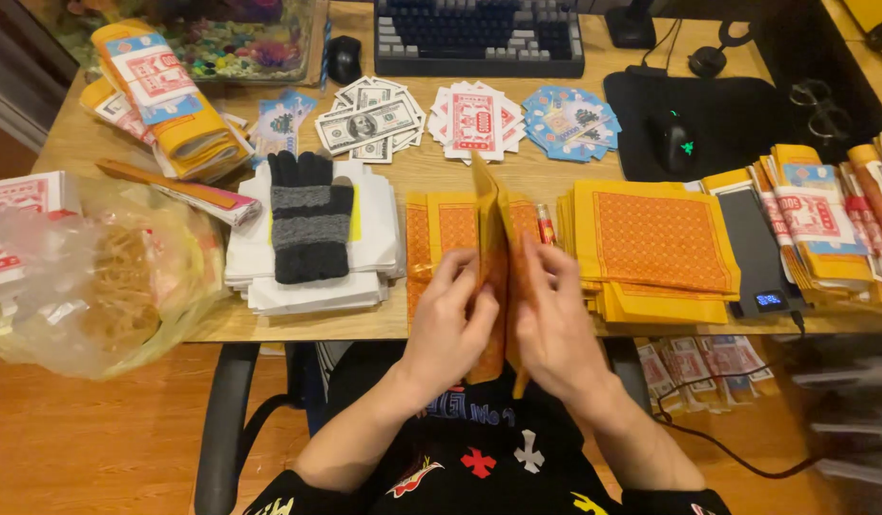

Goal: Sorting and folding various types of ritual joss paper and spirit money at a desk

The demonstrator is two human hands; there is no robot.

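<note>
Folded sheet (pixel 493 257): thin matt paper, orange and yellow, pinched between left hand (pixel 447 329) and right hand (pixel 555 329).
Surface (pixel 431 172): pale wood-grain top, smooth with a low sheen.
Glove (pixel 310 217), left of the sheet: knitted cloth, black and grey, fuzzy.
White stack (pixel 379 243) under the glove: plain matt paper.
Bag (pixel 97 277), further left of the glove: clear, crinkled glossy plastic.
Mouse mat (pixel 736 119), right of the sheet: black, matt cloth-like.

A folded orange-and-yellow paper sheet (pixel 493 257) stands upright on edge above the desk's front edge.
</note>
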